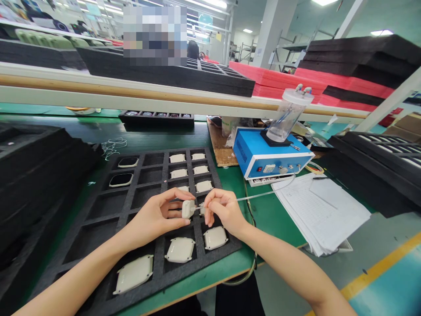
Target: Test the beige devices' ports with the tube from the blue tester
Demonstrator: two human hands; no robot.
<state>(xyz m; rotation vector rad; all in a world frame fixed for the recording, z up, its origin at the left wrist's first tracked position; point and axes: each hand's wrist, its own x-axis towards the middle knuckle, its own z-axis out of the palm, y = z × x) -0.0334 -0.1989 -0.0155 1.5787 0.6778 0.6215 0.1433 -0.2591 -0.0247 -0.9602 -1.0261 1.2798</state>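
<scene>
In the head view my left hand grips a small cream watch case by its edges, thumb below and fingers above. My right hand pinches a thin clear tube, whose tip points at the side of the case; whether it touches I cannot tell. Both hands are over a black foam tray divided into compartments. Several cream watch cases lie in the tray's right columns and front. Two watch cases with dark screens sit at its far left.
The tube runs to a blue machine carrying a clear cylinder. Papers lie right of it, near a stack of black trays. More black foam is piled at left. A shelf rail crosses behind the bench.
</scene>
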